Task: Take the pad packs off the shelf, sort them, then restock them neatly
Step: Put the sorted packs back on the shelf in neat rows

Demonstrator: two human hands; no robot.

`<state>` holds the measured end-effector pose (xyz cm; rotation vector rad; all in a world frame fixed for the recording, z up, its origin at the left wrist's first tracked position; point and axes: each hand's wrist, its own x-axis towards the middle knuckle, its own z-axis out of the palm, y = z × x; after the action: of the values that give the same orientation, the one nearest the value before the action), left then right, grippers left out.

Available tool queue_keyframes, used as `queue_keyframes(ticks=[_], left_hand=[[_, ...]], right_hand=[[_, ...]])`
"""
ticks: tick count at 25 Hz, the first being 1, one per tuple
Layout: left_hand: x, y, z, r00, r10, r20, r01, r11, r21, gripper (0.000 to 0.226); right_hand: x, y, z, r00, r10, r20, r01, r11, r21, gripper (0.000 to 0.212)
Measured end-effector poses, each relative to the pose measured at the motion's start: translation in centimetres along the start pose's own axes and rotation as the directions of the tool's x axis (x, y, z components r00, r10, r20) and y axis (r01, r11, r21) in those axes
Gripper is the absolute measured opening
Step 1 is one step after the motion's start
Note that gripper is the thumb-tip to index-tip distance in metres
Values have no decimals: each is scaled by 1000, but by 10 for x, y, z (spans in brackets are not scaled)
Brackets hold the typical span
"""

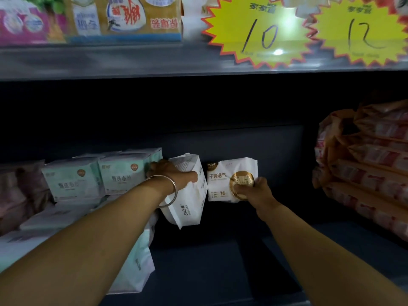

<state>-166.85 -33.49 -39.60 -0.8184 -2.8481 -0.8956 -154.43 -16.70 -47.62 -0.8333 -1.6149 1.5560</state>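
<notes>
Both hands reach into a dark shelf bay. My left hand [171, 174], with a metal bangle on the wrist, grips a white pad pack [187, 202] that is tilted with its side facing me. My right hand [257, 191] grips the lower right corner of a second white pad pack [220, 180], which stands upright, facing front, with a gold round emblem and the number 16. The two white packs stand side by side, nearly touching. Pale green pad packs [72, 180] stand in a row to the left of my left hand.
More pale green and white packs [136, 259] lie stacked low at the left under my left forearm. Pink-red packs [371, 164] are piled at the right. The dark shelf floor [220, 261] lies in front. Above, the upper shelf edge carries yellow price signs [258, 32].
</notes>
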Motion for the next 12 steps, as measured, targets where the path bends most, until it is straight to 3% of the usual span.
queue_keyframes(ticks=[3,6,8,12], left_hand=[[1,-6,-5,1000,-5,17,4,996,92,98],[0,-8,-12,997,-21,75,11,992,125,104],[-2,-8,-16,995,-9,102,-5,990,140,101],[-7,-9,-15,987,9,161,-41,981,191,85]], right_hand=[[18,20,15,995,54,85,-18,927,-374,69],[5,15,23,994,102,42,-45,723,-689,47],[1,11,29,999,39,-9,-32,641,-767,38],[-7,5,41,955,-292,-49,169,674,-719,40]])
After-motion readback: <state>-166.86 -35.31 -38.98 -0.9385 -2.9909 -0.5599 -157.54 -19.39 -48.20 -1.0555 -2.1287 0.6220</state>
